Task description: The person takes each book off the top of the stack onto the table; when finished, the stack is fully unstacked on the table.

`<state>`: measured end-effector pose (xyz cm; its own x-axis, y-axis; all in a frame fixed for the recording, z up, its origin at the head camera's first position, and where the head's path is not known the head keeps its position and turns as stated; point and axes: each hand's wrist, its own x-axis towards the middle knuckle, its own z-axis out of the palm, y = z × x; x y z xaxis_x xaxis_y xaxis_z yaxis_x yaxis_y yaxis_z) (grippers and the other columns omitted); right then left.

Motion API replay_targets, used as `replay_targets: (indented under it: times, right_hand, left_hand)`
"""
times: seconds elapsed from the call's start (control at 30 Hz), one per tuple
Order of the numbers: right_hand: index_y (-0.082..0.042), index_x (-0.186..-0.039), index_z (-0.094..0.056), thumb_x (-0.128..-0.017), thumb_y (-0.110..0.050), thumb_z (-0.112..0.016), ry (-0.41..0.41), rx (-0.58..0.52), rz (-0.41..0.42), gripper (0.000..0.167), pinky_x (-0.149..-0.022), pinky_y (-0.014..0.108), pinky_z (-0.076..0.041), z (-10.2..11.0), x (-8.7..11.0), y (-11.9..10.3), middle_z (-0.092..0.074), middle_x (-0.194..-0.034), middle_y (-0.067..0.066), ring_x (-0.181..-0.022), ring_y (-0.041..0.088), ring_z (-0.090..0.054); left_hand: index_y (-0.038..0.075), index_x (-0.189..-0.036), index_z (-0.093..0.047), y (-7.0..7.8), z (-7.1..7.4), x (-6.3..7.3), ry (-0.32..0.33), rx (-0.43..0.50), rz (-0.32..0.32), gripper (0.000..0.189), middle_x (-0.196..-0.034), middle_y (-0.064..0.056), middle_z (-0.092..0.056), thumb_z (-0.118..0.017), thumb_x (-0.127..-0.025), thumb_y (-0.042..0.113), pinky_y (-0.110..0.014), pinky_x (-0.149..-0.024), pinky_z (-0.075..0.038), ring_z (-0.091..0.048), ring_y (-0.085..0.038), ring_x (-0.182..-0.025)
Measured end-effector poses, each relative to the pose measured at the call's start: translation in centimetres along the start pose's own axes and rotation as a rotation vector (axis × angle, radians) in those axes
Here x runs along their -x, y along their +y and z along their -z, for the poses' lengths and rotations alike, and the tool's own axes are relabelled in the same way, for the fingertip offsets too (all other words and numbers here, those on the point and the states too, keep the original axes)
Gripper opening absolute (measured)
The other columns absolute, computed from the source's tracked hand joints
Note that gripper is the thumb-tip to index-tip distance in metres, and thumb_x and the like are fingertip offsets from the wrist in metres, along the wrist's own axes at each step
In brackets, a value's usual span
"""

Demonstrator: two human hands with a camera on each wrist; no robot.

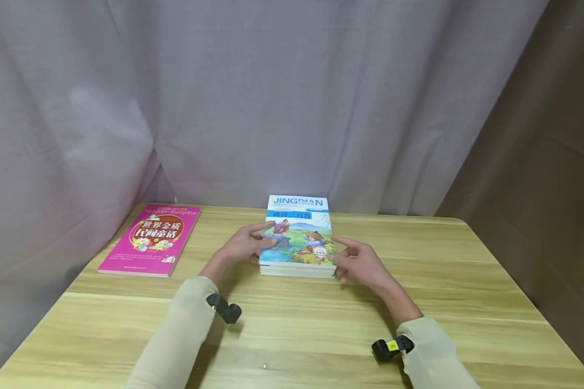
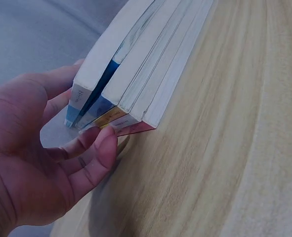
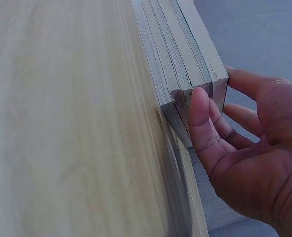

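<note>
A stack of several books [image 1: 297, 272] lies near the table's far edge. Its top book [image 1: 299, 246] has a white, blue and green cover with drawn figures. My left hand [image 1: 240, 246] holds the stack's left side, some fingertips reaching onto the top cover. In the left wrist view, curled fingers touch the lower spines, and a narrow gap shows beneath the top book [image 2: 106, 54]. On the opposite side my right hand [image 1: 365, 265] grips the stack near its front corner. The right wrist view shows its bent fingers against the edges of the stacked books [image 3: 185, 74].
A pink book [image 1: 131, 254] with a red oval on its cover lies flat at the table's far left. Behind the wooden table [image 1: 292, 335] hangs a grey curtain [image 1: 292, 108]. Dark wrist cameras [image 1: 391, 348] sit on both sleeves.
</note>
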<state>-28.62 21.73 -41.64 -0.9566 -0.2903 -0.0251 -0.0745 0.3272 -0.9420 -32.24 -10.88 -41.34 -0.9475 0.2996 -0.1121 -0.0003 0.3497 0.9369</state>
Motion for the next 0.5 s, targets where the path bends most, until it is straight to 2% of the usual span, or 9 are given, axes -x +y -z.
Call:
replay_targets:
  times: [0.23,0.43,0.5]
  right_hand:
    - [-0.009,-0.161,-0.044,-0.101,-0.018,-0.073,-0.011,-0.008,0.023,0.067,-0.061,0.035,-0.064,-0.1,-0.1,0.1,-0.073,-0.095,0.014,-0.070,0.022,-0.071]
    - [-0.006,-0.160,-0.044,-0.107,-0.017,-0.063,-0.028,-0.003,0.013,0.058,-0.062,0.034,-0.064,-0.1,0.0,0.3,-0.065,-0.096,0.016,-0.072,0.022,-0.068]
    - [-0.006,-0.159,-0.046,-0.106,-0.018,-0.064,-0.028,0.013,0.006,0.057,-0.062,0.034,-0.064,-0.2,0.0,0.3,-0.065,-0.094,0.016,-0.072,0.022,-0.067]
  left_hand:
    - [0.026,-0.163,-0.043,-0.2,0.5,0.1,-0.013,-0.012,-0.016,0.069,-0.101,-0.012,-0.068,-0.073,-0.101,0.026,-0.030,-0.064,-0.060,-0.059,-0.014,-0.067]
    - [0.025,-0.163,-0.043,-0.3,1.1,0.6,-0.004,-0.048,-0.009,0.068,-0.092,-0.008,-0.061,-0.072,-0.102,0.026,-0.029,-0.060,-0.059,-0.057,-0.015,-0.067]
    - [0.026,-0.162,-0.044,-0.4,1.4,0.8,0.003,-0.054,0.002,0.067,-0.091,-0.007,-0.060,-0.072,-0.102,0.025,-0.028,-0.060,-0.059,-0.056,-0.015,-0.068]
